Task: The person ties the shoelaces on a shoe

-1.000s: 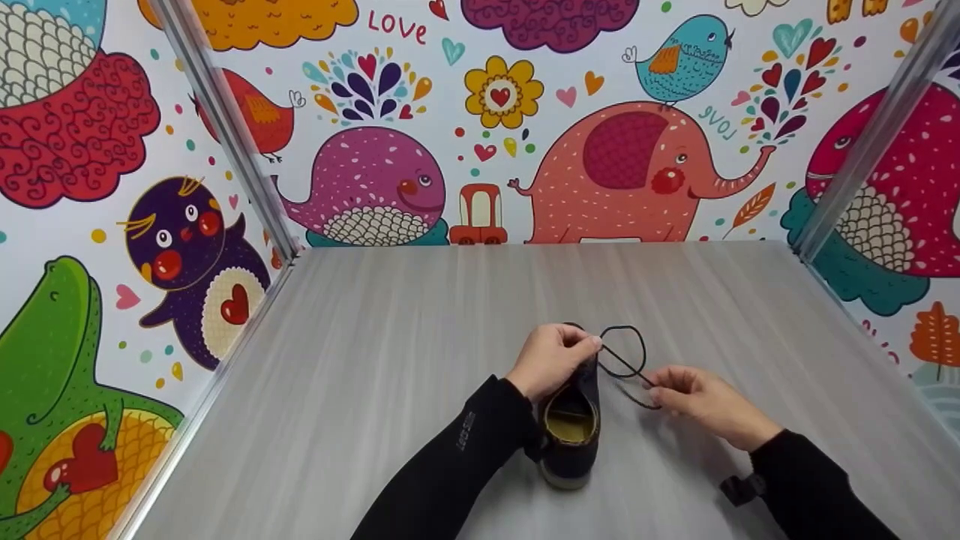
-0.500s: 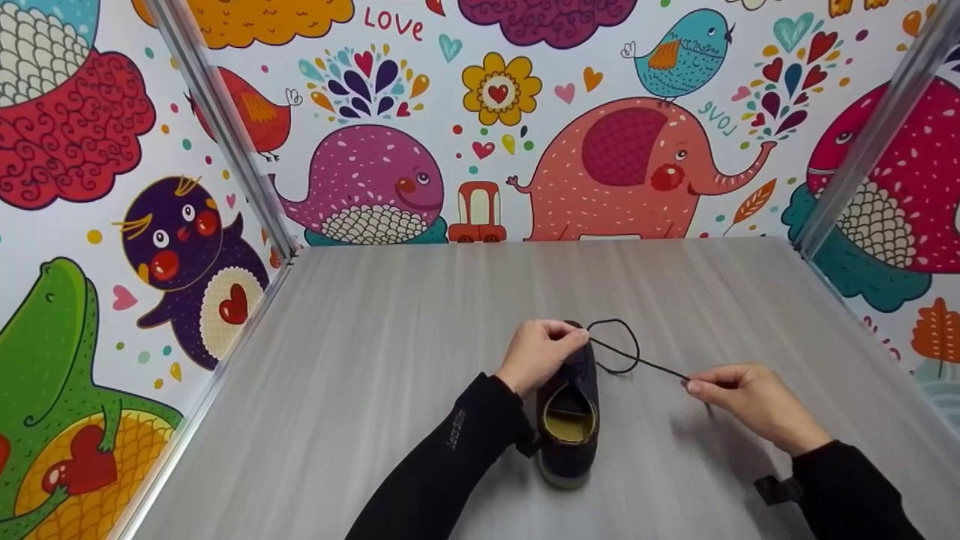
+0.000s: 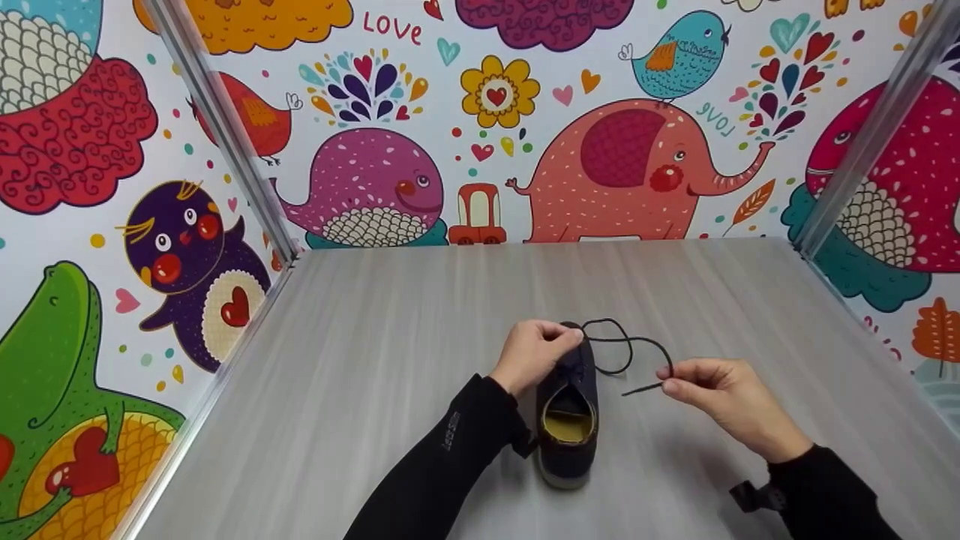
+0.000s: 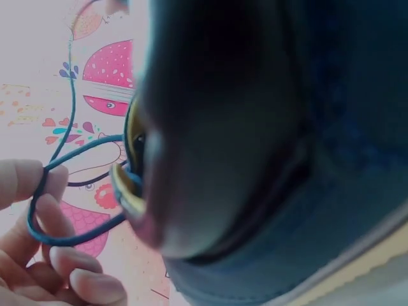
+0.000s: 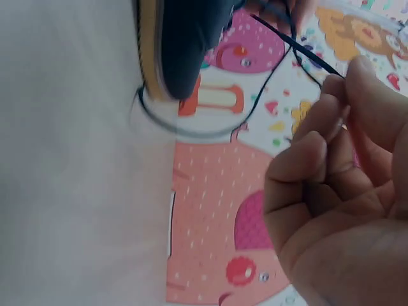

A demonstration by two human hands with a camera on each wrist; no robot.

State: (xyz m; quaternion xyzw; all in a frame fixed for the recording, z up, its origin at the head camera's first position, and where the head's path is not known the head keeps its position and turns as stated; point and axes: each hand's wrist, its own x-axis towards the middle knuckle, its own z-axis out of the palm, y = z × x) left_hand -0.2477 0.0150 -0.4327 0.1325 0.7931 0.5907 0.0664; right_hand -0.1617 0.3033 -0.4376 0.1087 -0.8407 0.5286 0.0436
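Note:
A dark navy shoe (image 3: 568,457) with a tan insole stands on the table, heel toward me and toe away. My left hand (image 3: 534,354) reaches over its front, and thumb and forefinger pinch the dark shoelace (image 4: 76,241). In the left wrist view the lace makes a loop in front of those fingers, beside the shoe's tongue. Right of the shoe, my right hand (image 3: 739,401) pinches the lace between thumb and forefinger near its loose end, which points left. Between the hands the lace hangs in a slack curve. The right wrist view shows the shoe's toe and pale sole edge (image 5: 150,51).
The grey wood-look table (image 3: 390,360) extends around the shoe. Behind it rises a wall panel (image 3: 495,165) printed with cartoon animals, with more printed panels at both sides. Metal corner posts (image 3: 225,135) join them.
My right hand moved right, drawing the lace straight, then came back slightly left, and the lace went slack with its end pointing left. My left hand shifted a little left, still pinching lace.

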